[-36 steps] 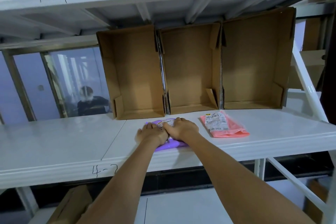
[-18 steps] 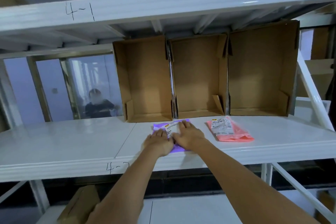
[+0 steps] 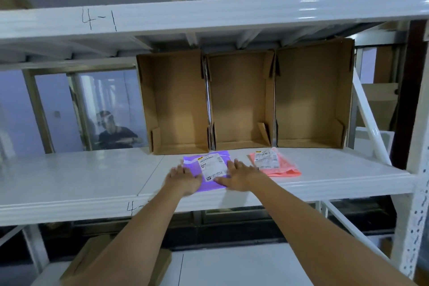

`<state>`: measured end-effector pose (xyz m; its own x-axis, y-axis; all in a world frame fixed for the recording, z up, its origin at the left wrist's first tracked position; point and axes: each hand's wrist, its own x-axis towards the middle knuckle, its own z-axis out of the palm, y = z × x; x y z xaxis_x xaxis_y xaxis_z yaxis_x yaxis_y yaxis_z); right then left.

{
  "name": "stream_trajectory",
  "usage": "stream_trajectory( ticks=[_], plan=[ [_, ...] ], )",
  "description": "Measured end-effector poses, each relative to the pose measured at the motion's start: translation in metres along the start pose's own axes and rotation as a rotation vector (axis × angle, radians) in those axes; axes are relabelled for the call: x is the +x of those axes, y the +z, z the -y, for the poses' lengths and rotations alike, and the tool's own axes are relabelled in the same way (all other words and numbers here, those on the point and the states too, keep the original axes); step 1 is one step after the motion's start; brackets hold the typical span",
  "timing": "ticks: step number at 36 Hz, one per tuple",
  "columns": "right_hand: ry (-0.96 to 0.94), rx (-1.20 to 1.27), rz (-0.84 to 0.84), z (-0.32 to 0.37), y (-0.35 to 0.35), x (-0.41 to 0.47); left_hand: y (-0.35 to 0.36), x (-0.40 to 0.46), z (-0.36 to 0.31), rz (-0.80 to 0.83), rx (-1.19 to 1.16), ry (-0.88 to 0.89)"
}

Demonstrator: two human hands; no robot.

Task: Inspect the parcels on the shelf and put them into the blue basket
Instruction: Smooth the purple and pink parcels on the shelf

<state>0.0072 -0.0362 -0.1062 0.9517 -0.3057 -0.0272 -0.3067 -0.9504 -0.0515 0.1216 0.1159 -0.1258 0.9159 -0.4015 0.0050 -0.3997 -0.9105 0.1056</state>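
Observation:
A flat purple parcel [image 3: 210,170] with a white label lies on the white shelf [image 3: 92,176], near its front edge. My left hand [image 3: 184,179] rests flat on the parcel's left edge. My right hand [image 3: 239,175] lies flat on its right side, fingers spread and straight. A pink parcel [image 3: 275,165] with a white label lies just to the right, untouched. The blue basket is not in view.
Three open cardboard boxes [image 3: 241,100] stand on their sides at the back of the shelf. A shelf beam [image 3: 209,16] marked 4-1 runs overhead. A slanted white brace [image 3: 369,121] stands at the right. Another cardboard box [image 3: 86,260] sits on the lower level. A person [image 3: 116,133] sits behind glass.
My two hands have slid apart from the middle of the purple parcel to its left and right sides, uncovering its label. The view has tilted upward.

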Motion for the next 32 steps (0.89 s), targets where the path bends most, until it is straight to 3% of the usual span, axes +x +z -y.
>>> stream_trajectory(
  ticks=[2,4,7,9,13,18,24,27,30,31,32],
  plan=[
    [0.003,-0.008,-0.107,0.004,0.002,0.002,-0.005,-0.007,-0.008,-0.058,-0.141,-0.044],
    [0.002,0.091,-0.184,0.013,0.000,0.003,-0.015,-0.014,-0.018,-0.108,-0.483,-0.110],
    [0.040,0.347,-0.142,0.030,-0.005,-0.001,-0.031,-0.020,-0.027,-0.133,-1.002,-0.190],
    [0.076,0.385,-0.118,0.035,-0.005,-0.005,-0.039,-0.024,-0.025,-0.151,-1.237,-0.268],
    [0.092,0.341,-0.098,0.035,-0.004,-0.009,-0.054,-0.036,-0.012,0.039,-1.611,-0.368],
    [0.074,0.478,-0.095,0.034,-0.008,-0.019,-0.048,-0.037,0.001,0.279,-1.674,-0.299],
    [-0.027,0.895,-0.026,0.037,-0.011,-0.004,-0.043,-0.055,-0.029,0.249,-1.630,-0.092],
    [-0.064,0.948,-0.020,0.038,-0.014,-0.006,-0.034,-0.028,-0.036,0.173,-1.566,-0.142],
    [-0.014,0.964,-0.067,0.041,-0.022,-0.030,0.005,0.050,-0.034,0.069,-1.350,-0.210],
    [0.020,0.960,-0.080,0.040,-0.020,-0.031,0.008,0.054,-0.043,0.103,-1.273,-0.247],
    [0.033,0.968,-0.087,0.038,-0.019,-0.029,0.001,0.025,-0.055,0.180,-1.320,-0.179]
  ],
)
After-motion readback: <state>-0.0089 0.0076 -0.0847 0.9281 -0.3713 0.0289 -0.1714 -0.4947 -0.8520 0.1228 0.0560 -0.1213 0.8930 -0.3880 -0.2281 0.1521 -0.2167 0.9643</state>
